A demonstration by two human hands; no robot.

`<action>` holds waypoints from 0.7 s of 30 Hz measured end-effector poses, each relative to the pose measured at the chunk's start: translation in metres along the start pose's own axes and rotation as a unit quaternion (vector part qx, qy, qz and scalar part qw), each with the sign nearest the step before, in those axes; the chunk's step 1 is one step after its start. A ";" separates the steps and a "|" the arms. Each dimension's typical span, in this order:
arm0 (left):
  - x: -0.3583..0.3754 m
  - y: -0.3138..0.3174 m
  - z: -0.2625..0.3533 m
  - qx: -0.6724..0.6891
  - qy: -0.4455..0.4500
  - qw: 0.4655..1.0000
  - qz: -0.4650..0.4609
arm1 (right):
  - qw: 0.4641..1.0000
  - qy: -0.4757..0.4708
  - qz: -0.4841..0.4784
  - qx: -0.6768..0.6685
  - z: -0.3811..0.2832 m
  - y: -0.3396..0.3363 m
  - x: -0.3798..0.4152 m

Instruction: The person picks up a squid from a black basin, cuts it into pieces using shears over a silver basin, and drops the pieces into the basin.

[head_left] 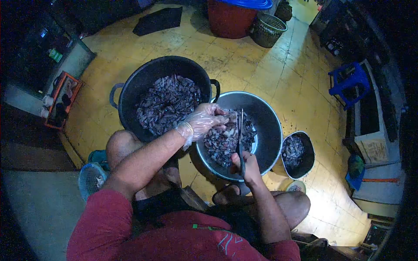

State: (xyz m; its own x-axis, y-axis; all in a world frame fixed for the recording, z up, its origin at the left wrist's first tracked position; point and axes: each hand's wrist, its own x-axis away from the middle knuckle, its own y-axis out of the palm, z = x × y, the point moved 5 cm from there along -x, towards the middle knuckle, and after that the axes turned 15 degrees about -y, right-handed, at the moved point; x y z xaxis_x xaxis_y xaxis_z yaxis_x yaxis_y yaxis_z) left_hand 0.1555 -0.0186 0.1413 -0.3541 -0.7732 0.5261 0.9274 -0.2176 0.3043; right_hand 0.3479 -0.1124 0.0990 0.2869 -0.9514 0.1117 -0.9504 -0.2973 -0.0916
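My left hand (203,123), in a clear plastic glove, is closed over the left side of a metal bowl (271,143). Its fingertips pinch a small piece that is too small to make out. My bare right hand (248,166) holds scissors (240,135) by the handles, their blades pointing away from me beside the left fingertips. Dark, cut-looking pieces (224,145) lie in the bowl below. To the left, a large black pot (130,93) with two handles holds a heap of similar dark pieces (170,102).
A smaller container (309,152) of pieces and a small round dish (297,187) stand right of the bowl. Farther off are a red tub (230,19), a basket (267,30) and a blue stool (350,85). A light-blue basket (89,180) sits at my left.
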 end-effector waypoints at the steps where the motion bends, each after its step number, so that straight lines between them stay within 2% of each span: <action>1: -0.001 -0.001 -0.001 0.010 0.005 1.000 0.003 | 1.000 0.000 0.000 0.000 0.003 0.001 0.001; 3: -0.001 -0.002 -0.001 0.020 0.011 1.000 0.007 | 0.997 0.038 -0.051 0.031 0.009 0.007 0.003; 5: 0.001 0.000 -0.003 -0.037 0.003 0.999 0.011 | 0.998 0.022 -0.047 0.043 0.007 0.010 0.002; 9: 0.006 0.007 0.004 -0.053 0.008 0.999 -0.005 | 0.992 0.025 -0.045 0.114 0.028 0.003 0.002; 12: -0.003 -0.008 -0.003 -0.038 0.013 0.999 0.019 | 0.983 0.021 -0.056 0.173 0.009 0.004 0.002; 14: -0.004 -0.006 -0.001 -0.096 0.012 0.995 0.033 | 0.986 0.024 -0.044 0.161 0.006 0.005 0.003; 15: 0.012 0.003 0.017 -0.174 0.043 0.983 0.034 | 0.988 0.030 -0.031 0.147 0.007 0.007 0.003; 16: 0.008 0.002 0.012 -0.213 0.026 0.977 0.014 | 0.994 0.029 -0.027 0.105 0.010 0.009 0.004; 18: 0.004 0.011 0.010 -0.306 0.066 0.949 -0.028 | 0.995 -0.007 -0.024 0.100 0.015 0.008 0.003; 19: 0.000 0.008 0.000 -0.263 0.033 0.964 0.013 | 0.992 -0.004 -0.023 0.121 0.009 0.007 0.004; 21: -0.007 0.003 -0.003 -0.255 0.025 0.966 0.022 | 0.990 0.013 -0.023 0.135 0.008 0.004 0.006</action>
State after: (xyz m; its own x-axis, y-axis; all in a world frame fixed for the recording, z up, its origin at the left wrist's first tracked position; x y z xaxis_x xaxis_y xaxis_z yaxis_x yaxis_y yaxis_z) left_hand 0.1609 -0.0152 0.1360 -0.3182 -0.8131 0.4875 0.8845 -0.4396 -0.1560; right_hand 0.3463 -0.1200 0.0918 0.3233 -0.9347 0.1475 -0.8682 -0.3550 -0.3466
